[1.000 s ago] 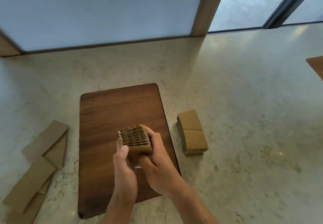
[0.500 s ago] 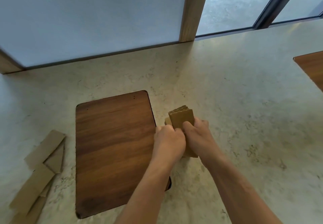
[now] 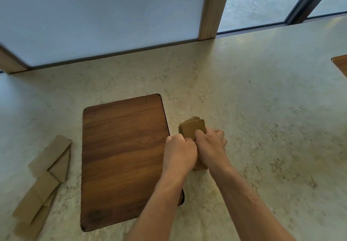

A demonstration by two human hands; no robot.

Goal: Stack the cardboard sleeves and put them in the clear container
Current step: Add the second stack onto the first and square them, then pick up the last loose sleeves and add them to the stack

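Your left hand (image 3: 179, 151) and right hand (image 3: 211, 145) meet knuckle to knuckle over the stack (image 3: 192, 129) of cardboard sleeves, both with fingers curled round it. The stack sits on the counter (image 3: 262, 109), just right of the board (image 3: 122, 156) and close to its right edge. Most of the stack is hidden under your hands; its far end pokes out beyond your knuckles, and a sliver of its near end shows below your right wrist. So the grip falls around the stack's middle and nearer part, left hand on the left side, right hand on top and the right side.

The long axis runs away from you, leaning a little left at the far end. The broad brown face points up. At the far end the sleeves fan slightly, with several edges showing stepped behind the top one.

Whether the stack rests fully on the counter or is lifted a touch, you cannot tell from here.

Loose sleeves (image 3: 43, 180) lie overlapping on the counter left of the board, well apart from your hands.
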